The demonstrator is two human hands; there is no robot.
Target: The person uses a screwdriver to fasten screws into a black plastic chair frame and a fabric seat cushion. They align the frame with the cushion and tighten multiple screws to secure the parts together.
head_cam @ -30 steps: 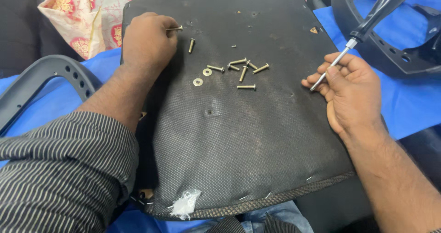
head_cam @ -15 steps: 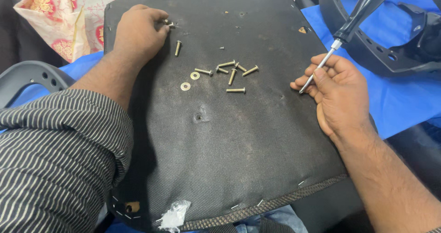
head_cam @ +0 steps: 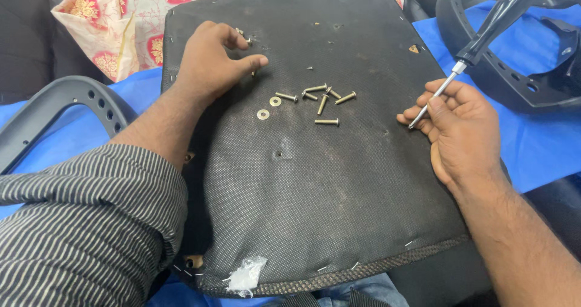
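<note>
Here the left hand point(head_cam: 209, 65) rests on the upturned chair seat base point(head_cam: 315, 180), fingers point(head_cam: 251, 61) pinched on a small screw point(head_cam: 247, 39) near its far edge. The right hand point(head_cam: 460, 128) grips a screwdriver point(head_cam: 478, 44), its long axis slanting, tip toward the loose screws point(head_cam: 321, 98) lying just left of it.

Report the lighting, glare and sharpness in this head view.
Head view: soft, even light, with faint shadows under the left hand and right hand; small glints on the loose brass-coloured screws and the screwdriver's metal shaft; the black fabric seat underside is sharp, with no obvious blur.
</note>
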